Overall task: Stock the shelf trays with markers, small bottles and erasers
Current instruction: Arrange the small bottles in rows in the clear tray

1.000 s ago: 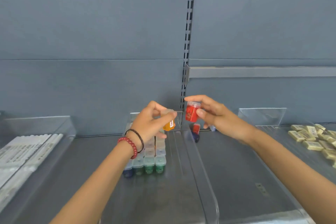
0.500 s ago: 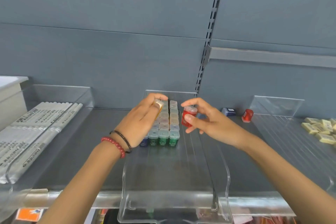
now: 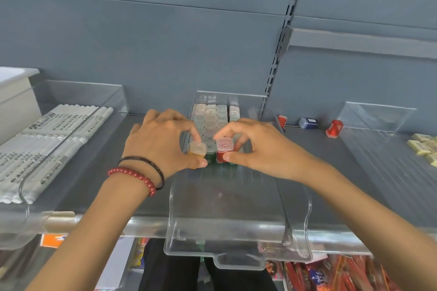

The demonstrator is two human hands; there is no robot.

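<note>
Clear plastic tray [image 3: 238, 224] sits at the centre of the head view, its far half packed with rows of small capped bottles [image 3: 214, 114]. At the near end of those rows the left hand [image 3: 158, 142] pinches an upright orange bottle [image 3: 197, 149] between thumb and forefinger. Just at its 3 o'clock the right hand [image 3: 260, 149] pinches a red bottle [image 3: 224, 150] likewise. White markers [image 3: 49, 142] lie trayed at 9 o'clock, pale erasers [image 3: 423, 146] at 3 o'clock, and loose bottles [image 3: 334, 128] on the shelf at 2 o'clock

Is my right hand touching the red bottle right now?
Touching. The head view shows the right hand pinching the red bottle between thumb and fingers.
</note>
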